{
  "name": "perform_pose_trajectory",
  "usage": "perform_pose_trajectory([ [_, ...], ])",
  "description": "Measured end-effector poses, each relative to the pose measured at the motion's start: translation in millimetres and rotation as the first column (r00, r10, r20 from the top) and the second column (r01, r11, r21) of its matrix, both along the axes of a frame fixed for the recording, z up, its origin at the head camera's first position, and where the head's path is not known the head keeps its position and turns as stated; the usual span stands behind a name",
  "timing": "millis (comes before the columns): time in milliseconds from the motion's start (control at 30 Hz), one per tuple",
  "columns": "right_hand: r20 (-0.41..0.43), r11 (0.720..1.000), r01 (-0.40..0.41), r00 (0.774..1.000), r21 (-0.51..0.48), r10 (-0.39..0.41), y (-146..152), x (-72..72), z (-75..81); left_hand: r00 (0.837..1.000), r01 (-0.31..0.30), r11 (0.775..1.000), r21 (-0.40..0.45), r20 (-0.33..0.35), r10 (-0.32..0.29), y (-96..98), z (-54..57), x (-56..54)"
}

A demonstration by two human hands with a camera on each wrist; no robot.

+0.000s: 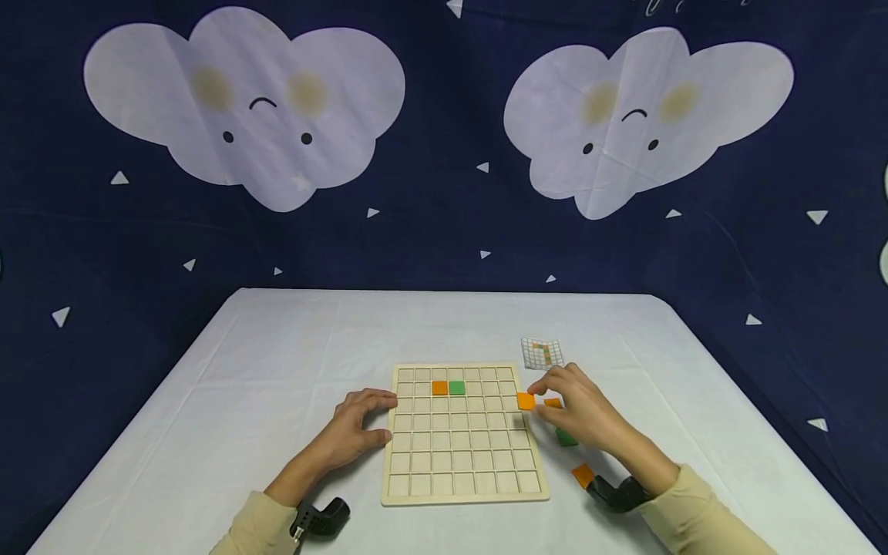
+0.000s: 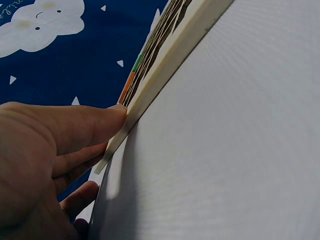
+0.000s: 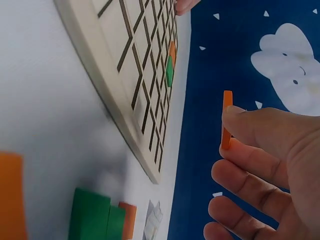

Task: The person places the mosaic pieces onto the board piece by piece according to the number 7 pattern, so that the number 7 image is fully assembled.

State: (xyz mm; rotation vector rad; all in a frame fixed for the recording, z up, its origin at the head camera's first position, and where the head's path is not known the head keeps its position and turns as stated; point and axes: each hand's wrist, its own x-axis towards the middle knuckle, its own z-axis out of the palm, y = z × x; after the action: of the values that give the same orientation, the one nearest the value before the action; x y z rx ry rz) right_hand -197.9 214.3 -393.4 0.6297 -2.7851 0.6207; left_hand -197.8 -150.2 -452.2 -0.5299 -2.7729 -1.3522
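Between thumb and forefinger my right hand (image 1: 586, 408) pinches a flat orange square tile (image 1: 525, 401), held above the right edge of a pale wooden grid board (image 1: 465, 499). The right wrist view shows this tile (image 3: 227, 120) edge-on, the other fingers loosely bent below it. My left hand (image 1: 347, 433) touches the board's left edge with fingertips and thumb, fingers relaxed. On the board, an orange tile (image 1: 440, 388) and a green tile (image 1: 456, 388) lie side by side in the second row from the far edge.
Right of the board lie loose tiles: an orange one (image 1: 553, 402) partly behind my right hand, green ones (image 1: 566, 438), and another orange one (image 1: 582, 475) by the wrist camera. A small card with a printed coloured grid (image 1: 543, 354) lies beyond them on the white tablecloth (image 1: 312, 331).
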Motion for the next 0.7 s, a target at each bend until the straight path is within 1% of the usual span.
perform_pose_trajectory([
  [167,0.016,0.999,-0.026,1.0,-0.041,0.027,-7,-6.5,-0.4,1.0,0.003,1.0,-0.003,-0.007,-0.003,-0.1,0.0,-0.3],
  [467,-0.01,0.998,-0.045,0.999,-0.037,0.045,-18,-18.6,-0.2,1.0,0.012,1.0,0.0,-0.02,-0.012,-0.8,0.3,0.1],
  [700,0.014,0.996,-0.056,0.998,-0.064,0.057,-26,-26.0,-2.8,1.0,0.009,1.0,0.0,-0.012,-0.009,-0.8,-0.1,0.0],
])
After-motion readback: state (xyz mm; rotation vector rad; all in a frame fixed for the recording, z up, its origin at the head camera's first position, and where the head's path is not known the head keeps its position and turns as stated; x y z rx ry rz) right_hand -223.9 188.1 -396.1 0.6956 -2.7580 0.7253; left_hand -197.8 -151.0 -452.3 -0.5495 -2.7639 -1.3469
